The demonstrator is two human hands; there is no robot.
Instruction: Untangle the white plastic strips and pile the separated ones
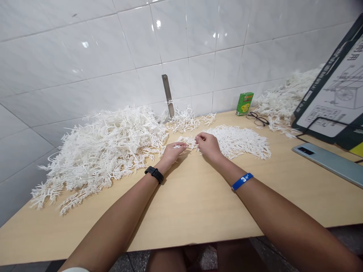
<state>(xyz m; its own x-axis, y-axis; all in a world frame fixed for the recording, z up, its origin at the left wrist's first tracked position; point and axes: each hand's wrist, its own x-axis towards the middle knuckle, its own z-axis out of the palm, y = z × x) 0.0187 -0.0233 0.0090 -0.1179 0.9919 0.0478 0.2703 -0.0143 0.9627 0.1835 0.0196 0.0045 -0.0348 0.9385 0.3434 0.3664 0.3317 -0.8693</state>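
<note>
Nearest: both bare forearms reach out from 6 o'clock over the front edge of the wooden table (pixel 193 211); knees (pixel 167 260) show below it.
Left wrist: black watch (pixel 154 174).
Right wrist: blue wristband (pixel 242 181).
Left hand (pixel 177 153): fingers (pixel 181 146) curled, pinching the small white tuft (pixel 187 142).
Right hand (pixel 208 146): fingertips (pixel 197 138) pinching the other end of the tuft, not released.
Tuft: between both hands, just above the table, at the near edge of the flat patch of white strands (pixel 235 141), which lies at 2 o'clock from the hands.
Big pile of white strands (pixel 99 155): 9 o'clock, against the wall, touching the left hand.
Small pile of white strands (pixel 183 121): 12 o'clock, beside a metal bracket (pixel 168 95) on the tiled wall (pixel 198 49).
Far pile of white strands (pixel 286 96): 1 o'clock.
Table items: green box (pixel 244 104) and glasses (pixel 257 119) at 1 o'clock; printed board (pixel 331 83) at 2 o'clock; phone (pixel 329 163) at 3 o'clock.
</note>
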